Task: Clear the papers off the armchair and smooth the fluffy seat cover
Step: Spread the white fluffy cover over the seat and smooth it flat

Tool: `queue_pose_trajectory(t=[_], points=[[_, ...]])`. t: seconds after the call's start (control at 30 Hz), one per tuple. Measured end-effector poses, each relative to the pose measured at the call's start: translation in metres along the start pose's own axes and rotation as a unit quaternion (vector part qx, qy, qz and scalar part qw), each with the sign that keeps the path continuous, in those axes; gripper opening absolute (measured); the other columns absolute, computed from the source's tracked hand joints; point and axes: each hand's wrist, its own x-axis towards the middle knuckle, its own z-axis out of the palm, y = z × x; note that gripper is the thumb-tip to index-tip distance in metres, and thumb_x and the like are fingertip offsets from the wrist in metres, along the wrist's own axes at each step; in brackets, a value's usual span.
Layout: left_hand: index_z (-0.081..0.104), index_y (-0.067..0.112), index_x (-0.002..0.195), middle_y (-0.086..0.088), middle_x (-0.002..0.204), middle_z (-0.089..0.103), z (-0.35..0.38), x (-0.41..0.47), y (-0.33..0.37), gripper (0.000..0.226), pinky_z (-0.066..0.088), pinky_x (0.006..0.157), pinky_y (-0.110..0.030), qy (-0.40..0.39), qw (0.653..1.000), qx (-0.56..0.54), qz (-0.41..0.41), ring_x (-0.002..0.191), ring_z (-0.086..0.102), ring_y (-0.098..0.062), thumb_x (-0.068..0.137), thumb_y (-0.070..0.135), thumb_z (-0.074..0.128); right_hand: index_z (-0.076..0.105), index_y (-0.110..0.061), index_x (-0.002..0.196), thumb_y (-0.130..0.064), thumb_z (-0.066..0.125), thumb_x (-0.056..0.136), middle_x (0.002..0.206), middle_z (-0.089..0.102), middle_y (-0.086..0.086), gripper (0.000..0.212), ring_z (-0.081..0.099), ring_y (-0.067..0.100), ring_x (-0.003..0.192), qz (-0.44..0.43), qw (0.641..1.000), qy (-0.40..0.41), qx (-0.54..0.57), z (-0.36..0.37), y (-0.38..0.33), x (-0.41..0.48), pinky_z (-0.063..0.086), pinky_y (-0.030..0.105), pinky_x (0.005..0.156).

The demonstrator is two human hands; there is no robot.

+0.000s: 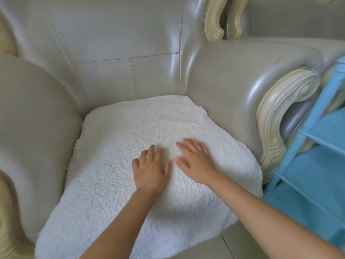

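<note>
A white fluffy seat cover (115, 165) lies across the seat of a beige leather armchair (112, 43). My left hand (151, 169) rests flat on the middle of the cover, palm down, fingers apart. My right hand (196, 161) lies flat just to its right, palm down, fingers spread and pointing towards the backrest. Neither hand holds anything. No papers show on the seat.
The chair's padded left armrest (33, 118) and right armrest (242, 81) with carved cream trim flank the seat. A light blue shelf rack (313, 165) stands close against the right armrest. Tiled floor (214, 245) shows below the seat's front edge.
</note>
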Motion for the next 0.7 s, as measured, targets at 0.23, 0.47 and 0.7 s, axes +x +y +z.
queue_pose_trajectory(t=[0.23,0.47,0.7], points=[[0.049,0.03,0.119,0.01,0.128,0.049,0.006,0.01,0.006,0.047,0.028,0.097,-0.038,0.011,0.999,0.034,-0.015,0.118,0.042,-0.017,0.094,0.052,0.017,0.016,-0.035,0.15,-0.059,0.025,0.095,0.16,0.008,-0.002,0.061,0.001,0.017,0.147,0.016,0.995,-0.074,-0.07,0.002,0.004,0.025,-0.003,0.04,0.118],[0.056,0.027,0.103,0.01,0.104,0.055,0.005,0.025,0.012,0.044,0.032,0.085,-0.035,0.041,0.998,0.029,-0.044,0.099,0.048,-0.017,0.093,0.05,0.02,0.015,-0.037,0.15,-0.056,0.019,0.097,0.161,0.005,-0.002,0.057,-0.001,0.018,0.148,0.026,0.986,-0.155,-0.057,-0.015,0.047,0.095,-0.003,0.044,0.118],[0.056,0.032,0.094,0.015,0.095,0.053,0.002,0.031,0.018,0.05,0.032,0.085,-0.032,0.053,0.997,0.024,-0.056,0.093,0.049,-0.013,0.088,0.056,0.013,0.014,-0.033,0.151,-0.054,0.015,0.098,0.161,0.005,0.003,0.057,0.003,0.021,0.148,0.111,0.98,-0.161,-0.04,-0.025,0.118,0.15,0.004,0.038,0.119]])
